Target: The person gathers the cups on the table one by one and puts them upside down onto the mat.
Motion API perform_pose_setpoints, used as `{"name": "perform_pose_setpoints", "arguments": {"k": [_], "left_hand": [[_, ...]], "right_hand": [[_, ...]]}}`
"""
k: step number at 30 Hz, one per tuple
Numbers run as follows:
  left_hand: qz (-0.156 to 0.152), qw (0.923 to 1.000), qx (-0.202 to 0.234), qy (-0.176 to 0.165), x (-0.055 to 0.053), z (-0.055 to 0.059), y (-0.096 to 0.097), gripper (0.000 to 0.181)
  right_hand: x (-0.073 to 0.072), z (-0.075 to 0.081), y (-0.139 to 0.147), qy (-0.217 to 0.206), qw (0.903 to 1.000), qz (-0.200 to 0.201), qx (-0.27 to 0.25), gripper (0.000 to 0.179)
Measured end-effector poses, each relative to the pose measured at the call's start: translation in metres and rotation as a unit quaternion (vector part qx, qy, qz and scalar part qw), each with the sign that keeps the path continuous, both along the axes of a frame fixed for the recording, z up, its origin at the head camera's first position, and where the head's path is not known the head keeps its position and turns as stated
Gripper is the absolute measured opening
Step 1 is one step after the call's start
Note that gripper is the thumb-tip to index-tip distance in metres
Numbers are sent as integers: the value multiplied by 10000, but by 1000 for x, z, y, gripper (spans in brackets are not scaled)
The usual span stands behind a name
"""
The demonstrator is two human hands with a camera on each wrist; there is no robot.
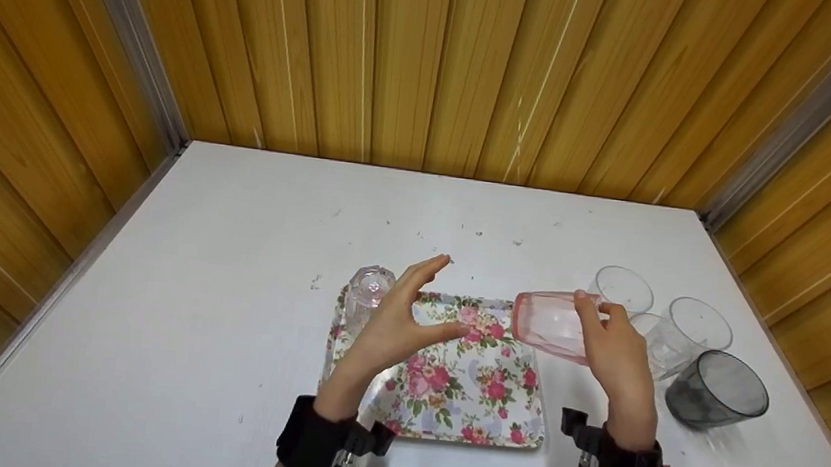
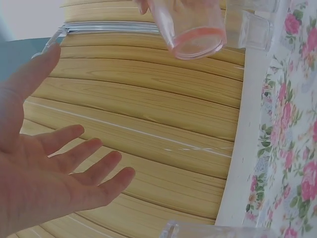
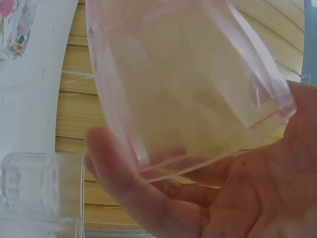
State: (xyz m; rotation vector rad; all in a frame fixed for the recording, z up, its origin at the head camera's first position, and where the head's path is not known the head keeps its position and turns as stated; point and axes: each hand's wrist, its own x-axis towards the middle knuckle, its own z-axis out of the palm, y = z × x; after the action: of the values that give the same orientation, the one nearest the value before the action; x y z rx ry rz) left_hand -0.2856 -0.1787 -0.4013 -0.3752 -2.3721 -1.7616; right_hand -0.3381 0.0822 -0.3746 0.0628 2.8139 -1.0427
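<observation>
A pink clear tumbler [image 1: 549,322] lies sideways in the air over the tray's right back corner, its rim to the left. My right hand [image 1: 617,353] holds it near the base, the thumb on one side and fingers on the other; the right wrist view shows the faceted tumbler [image 3: 183,84] close up. Above the left half of the floral tray [image 1: 439,397] is my left hand [image 1: 393,329], empty, thumb and fingers spread apart and facing the tumbler. Behind that hand a clear faceted glass [image 1: 371,288] stands base up at the tray's back left, partly hidden.
To the right of the tray stand several clear glasses, among them one at the back [image 1: 623,288] and one further right [image 1: 701,326]. A grey smoky glass [image 1: 717,392] is in front of them. Wood-patterned panels [image 1: 438,62] border the white table [image 1: 230,285].
</observation>
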Motion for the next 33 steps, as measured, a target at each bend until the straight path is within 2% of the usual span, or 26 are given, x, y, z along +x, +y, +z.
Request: {"name": "perform_pose_setpoints", "arguments": {"k": [15, 24, 33], "left_hand": [[-81, 10000, -20, -32, -1, -4, 8, 85], [-66, 9999, -66, -81, -2, -3, 6, 85], [-191, 9998, -41, -16, -2, -5, 7, 78]], "right_hand": [[1, 0, -14, 236, 9992, 213, -257, 74], [4, 0, -27, 466, 9955, 569, -591, 67], [7, 0, -34, 503, 9933, 681, -781, 60]]}}
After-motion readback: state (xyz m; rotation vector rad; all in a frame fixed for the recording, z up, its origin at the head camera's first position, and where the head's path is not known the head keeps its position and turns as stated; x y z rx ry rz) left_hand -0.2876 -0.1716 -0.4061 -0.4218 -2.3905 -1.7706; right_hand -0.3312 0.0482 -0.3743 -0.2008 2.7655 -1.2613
